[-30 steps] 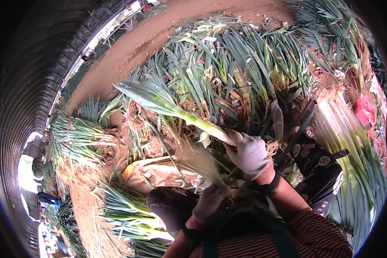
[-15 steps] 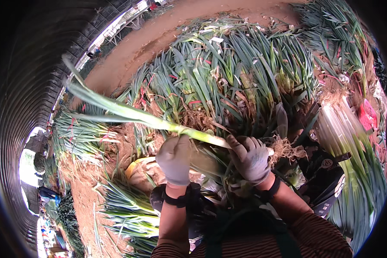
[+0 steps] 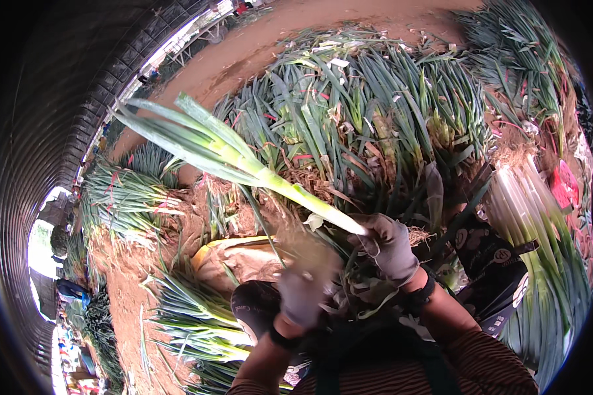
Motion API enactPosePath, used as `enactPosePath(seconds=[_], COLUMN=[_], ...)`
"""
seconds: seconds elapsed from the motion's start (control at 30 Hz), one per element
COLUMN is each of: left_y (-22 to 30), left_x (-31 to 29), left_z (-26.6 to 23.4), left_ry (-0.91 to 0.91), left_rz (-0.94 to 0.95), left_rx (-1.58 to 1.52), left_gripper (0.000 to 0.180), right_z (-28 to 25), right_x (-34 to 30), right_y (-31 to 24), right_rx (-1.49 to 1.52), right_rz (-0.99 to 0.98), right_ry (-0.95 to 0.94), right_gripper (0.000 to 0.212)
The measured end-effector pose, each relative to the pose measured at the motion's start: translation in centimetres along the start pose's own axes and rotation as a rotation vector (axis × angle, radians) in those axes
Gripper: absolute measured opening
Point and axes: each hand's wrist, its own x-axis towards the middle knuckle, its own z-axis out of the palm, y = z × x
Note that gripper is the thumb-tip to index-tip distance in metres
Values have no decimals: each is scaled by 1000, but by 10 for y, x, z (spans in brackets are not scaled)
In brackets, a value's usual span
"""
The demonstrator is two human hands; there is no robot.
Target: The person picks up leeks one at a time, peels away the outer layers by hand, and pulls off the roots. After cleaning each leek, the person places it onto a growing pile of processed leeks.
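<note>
Gloved fingers of the right hand (image 3: 390,248) clamped the white root end of a leek (image 3: 244,161), its long axis running up-left toward the leaf tips; the blurred left hand (image 3: 303,289), grip unclear, hovered just below the stalk.

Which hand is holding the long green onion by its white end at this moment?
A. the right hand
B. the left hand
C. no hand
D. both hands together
A: the gloved right hand grips the green onion at its white end, while the blurred left hand is below it, apart from the stalk.
</note>
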Motion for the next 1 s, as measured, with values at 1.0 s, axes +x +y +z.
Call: enactPosePath(seconds=[1.0], left_y=[-75], left_x=[85], left_z=[-21], left_ry=[116], left_rz=[-122], left_rx=[-999], left_gripper=[27], right_z=[61], right_x=[75], right_y=[-46], right_rx=[-243], right_rz=[4], right_ry=[-273], right_gripper=[16])
